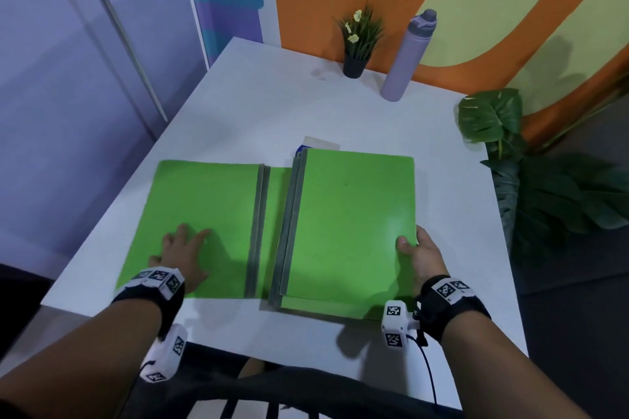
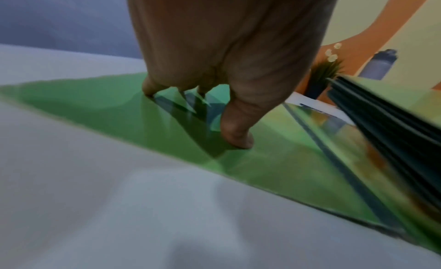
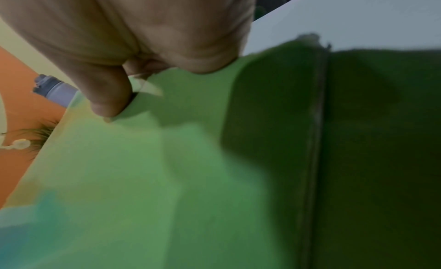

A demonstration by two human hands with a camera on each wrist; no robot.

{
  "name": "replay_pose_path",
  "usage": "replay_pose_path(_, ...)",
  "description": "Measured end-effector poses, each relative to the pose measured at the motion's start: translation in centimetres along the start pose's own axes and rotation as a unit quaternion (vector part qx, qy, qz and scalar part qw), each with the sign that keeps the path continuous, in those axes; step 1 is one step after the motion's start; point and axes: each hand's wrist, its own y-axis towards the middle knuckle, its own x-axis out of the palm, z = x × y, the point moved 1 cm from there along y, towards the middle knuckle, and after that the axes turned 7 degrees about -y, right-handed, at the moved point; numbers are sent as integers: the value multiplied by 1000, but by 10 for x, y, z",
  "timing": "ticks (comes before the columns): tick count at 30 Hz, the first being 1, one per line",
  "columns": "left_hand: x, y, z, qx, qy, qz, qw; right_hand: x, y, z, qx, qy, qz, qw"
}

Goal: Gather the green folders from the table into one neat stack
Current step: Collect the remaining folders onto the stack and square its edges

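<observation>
A green folder (image 1: pixel 204 228) lies flat on the white table (image 1: pixel 272 105), its grey spine on the right. My left hand (image 1: pixel 183 248) rests on it with fingers spread, fingertips (image 2: pixel 236 137) pressing the cover (image 2: pixel 95 103). To the right sits a stack of green folders (image 1: pixel 350 224), its spine side overlapping the left folder's edge. My right hand (image 1: pixel 418 252) grips the top folder's right edge, thumb (image 3: pixel 107 103) on the cover (image 3: pixel 167 178) and fingers hidden beneath. The stack's dark edges (image 2: pixel 381 131) show in the left wrist view.
A white and blue paper (image 1: pixel 320 144) pokes out from under the stack's far end. A small potted plant (image 1: pixel 355 44) and a purple bottle (image 1: pixel 406 58) stand at the far edge by the wall. Big leaves (image 1: pixel 510 153) hang off the table's right side.
</observation>
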Motion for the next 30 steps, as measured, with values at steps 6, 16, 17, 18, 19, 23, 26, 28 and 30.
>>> replay_pose_path(6, -7, 1, 6, -16, -61, 98, 993, 11, 2, 0, 9, 6, 0, 1000)
replay_pose_path(16, -3, 0, 34, 41, -1, 59, 997, 25, 0, 14, 24, -3, -13, 1000)
replay_pose_path(17, -4, 0, 35, 45, 15, 61, 997, 24, 4, 18, 21, -4, -13, 1000)
replay_pose_path(18, -7, -2, 38, 49, 22, 66, 996, 21, 15, 27, 18, 1, -14, 1000)
replay_pose_path(19, -12, -3, 39, 53, 22, 73, 996, 21, 11, 22, 17, 1, -21, 1000)
replay_pose_path(23, -50, -12, 52, 72, -25, 140, 987, 20, 4, 0, 2, 10, -21, 1000)
replay_pose_path(26, -87, -26, 66, 118, -135, 227, 957, 22, -4, -14, -2, 40, -32, 999)
replay_pose_path(28, -106, -39, 74, 135, -216, 252, 934, 24, -9, -23, -1, 76, -33, 997)
replay_pose_path(30, -115, -51, 79, 146, -288, 251, 913, 26, -19, -35, -5, 103, -32, 994)
